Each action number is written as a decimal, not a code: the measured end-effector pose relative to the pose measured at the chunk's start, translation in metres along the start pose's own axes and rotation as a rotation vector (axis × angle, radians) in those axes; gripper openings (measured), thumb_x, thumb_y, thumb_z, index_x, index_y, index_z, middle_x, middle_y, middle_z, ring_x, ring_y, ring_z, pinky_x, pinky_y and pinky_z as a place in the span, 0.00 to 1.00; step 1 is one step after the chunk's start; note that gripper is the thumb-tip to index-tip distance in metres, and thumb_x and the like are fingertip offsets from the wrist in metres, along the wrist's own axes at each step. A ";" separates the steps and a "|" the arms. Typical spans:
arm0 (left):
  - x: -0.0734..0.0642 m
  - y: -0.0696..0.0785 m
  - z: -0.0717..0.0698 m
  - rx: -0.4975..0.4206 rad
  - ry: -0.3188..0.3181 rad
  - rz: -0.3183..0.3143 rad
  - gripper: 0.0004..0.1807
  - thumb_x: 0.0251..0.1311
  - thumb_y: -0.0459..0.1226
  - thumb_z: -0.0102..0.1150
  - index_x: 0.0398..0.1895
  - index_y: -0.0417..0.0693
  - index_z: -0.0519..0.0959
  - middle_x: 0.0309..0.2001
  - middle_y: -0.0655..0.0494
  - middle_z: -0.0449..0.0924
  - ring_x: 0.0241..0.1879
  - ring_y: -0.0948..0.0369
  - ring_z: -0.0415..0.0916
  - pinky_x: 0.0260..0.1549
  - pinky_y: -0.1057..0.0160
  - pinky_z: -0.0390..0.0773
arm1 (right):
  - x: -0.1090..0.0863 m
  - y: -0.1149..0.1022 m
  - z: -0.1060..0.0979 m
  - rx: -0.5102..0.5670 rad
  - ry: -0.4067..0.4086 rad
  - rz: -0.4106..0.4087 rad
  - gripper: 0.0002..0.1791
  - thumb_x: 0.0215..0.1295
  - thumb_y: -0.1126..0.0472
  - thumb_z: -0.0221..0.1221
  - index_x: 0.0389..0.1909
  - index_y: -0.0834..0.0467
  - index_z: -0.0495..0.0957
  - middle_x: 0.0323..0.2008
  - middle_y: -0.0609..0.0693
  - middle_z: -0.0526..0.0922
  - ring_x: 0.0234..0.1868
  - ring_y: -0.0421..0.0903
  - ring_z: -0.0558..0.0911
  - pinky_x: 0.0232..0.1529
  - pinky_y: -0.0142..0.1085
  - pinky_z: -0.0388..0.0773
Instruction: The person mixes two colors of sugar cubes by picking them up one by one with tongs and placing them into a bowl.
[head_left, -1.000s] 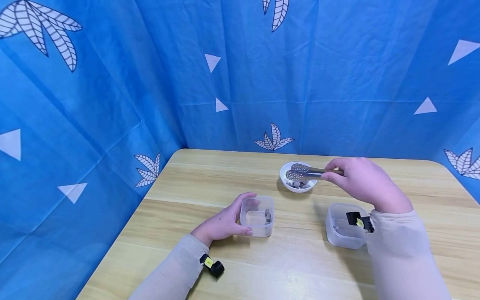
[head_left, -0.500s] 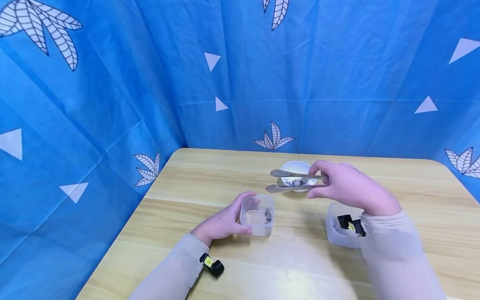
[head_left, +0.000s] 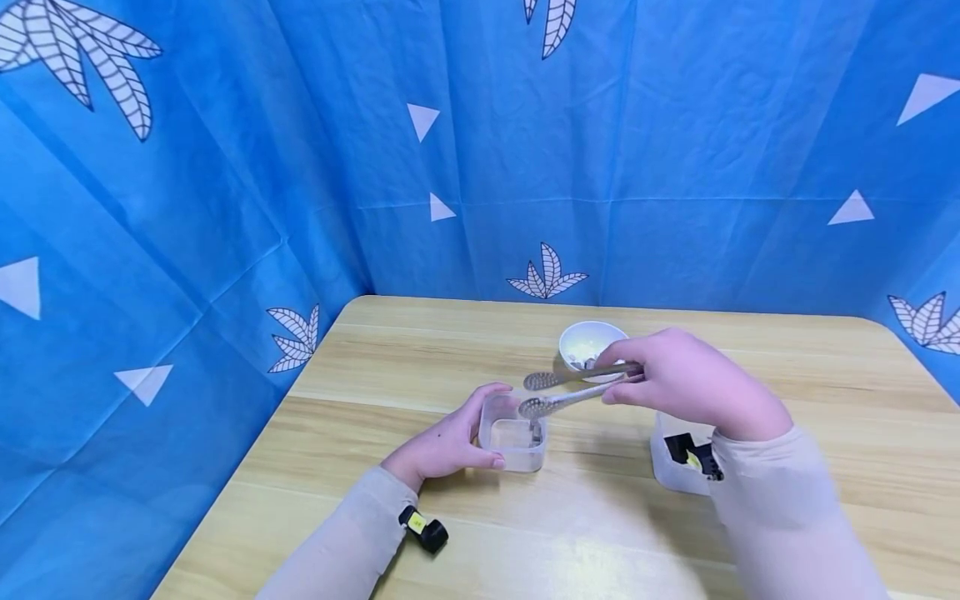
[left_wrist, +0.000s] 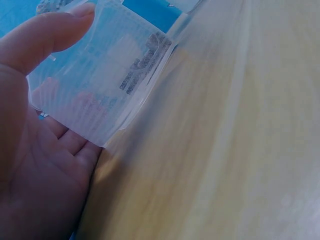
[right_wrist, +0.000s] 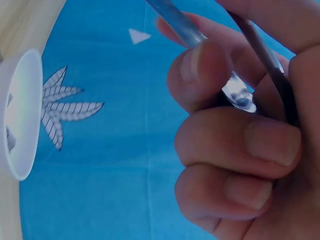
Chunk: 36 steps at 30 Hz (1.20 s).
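Note:
My left hand (head_left: 450, 442) holds a clear square plastic container (head_left: 517, 464) by its left side, thumb at the near wall and fingers round the far one. Small grey blocks (left_wrist: 142, 65) line the container's right side in the left wrist view. In my right hand (head_left: 686, 383) is a pair of metal tongs (head_left: 568, 398) with perforated ends. Those ends are spread apart at the container's far rim, and nothing shows between them. Curled fingers (right_wrist: 235, 140) wrap the tongs' handle in the right wrist view. Behind the tongs sits a white bowl (head_left: 588, 335) with grey pieces (right_wrist: 11, 139) in it.
A second clear plastic container (head_left: 675, 477) stands under my right forearm, partly hidden by the sleeve and wrist camera. The wooden table (head_left: 420, 350) ends at the back against a blue patterned curtain (head_left: 487, 150).
The tongs have swung from over the bowl left and nearer to the far rim of the held container, and their ends have spread apart. My left hand and its container have stayed put.

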<state>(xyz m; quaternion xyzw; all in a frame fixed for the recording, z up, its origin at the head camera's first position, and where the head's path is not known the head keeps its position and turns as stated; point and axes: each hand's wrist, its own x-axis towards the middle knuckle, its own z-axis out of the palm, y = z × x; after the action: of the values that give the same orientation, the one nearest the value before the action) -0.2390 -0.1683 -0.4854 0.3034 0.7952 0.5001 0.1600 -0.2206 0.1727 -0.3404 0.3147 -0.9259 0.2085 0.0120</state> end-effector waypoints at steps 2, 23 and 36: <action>0.000 0.000 0.000 -0.002 0.003 -0.006 0.56 0.51 0.39 0.76 0.79 0.60 0.49 0.70 0.60 0.65 0.66 0.58 0.68 0.66 0.51 0.66 | 0.001 -0.006 0.001 -0.053 -0.001 -0.033 0.14 0.60 0.46 0.71 0.47 0.40 0.86 0.33 0.32 0.83 0.28 0.37 0.75 0.32 0.37 0.75; 0.001 0.002 -0.001 -0.024 -0.028 0.019 0.54 0.52 0.37 0.73 0.77 0.68 0.50 0.69 0.57 0.66 0.63 0.58 0.70 0.64 0.55 0.69 | 0.077 -0.122 0.009 -0.707 -0.359 -0.048 0.12 0.53 0.53 0.70 0.20 0.47 0.75 0.20 0.42 0.74 0.22 0.41 0.72 0.24 0.38 0.76; 0.001 0.000 -0.002 -0.045 -0.048 0.035 0.54 0.53 0.39 0.75 0.77 0.70 0.49 0.69 0.62 0.67 0.66 0.60 0.68 0.68 0.54 0.64 | 0.072 -0.099 0.021 -0.639 -0.195 -0.157 0.15 0.54 0.47 0.69 0.17 0.45 0.74 0.16 0.40 0.71 0.18 0.41 0.69 0.16 0.39 0.71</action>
<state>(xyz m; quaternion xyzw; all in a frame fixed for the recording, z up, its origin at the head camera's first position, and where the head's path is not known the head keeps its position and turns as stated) -0.2407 -0.1696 -0.4841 0.3255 0.7741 0.5133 0.1768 -0.2179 0.0516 -0.3112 0.3838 -0.9142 -0.1245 0.0374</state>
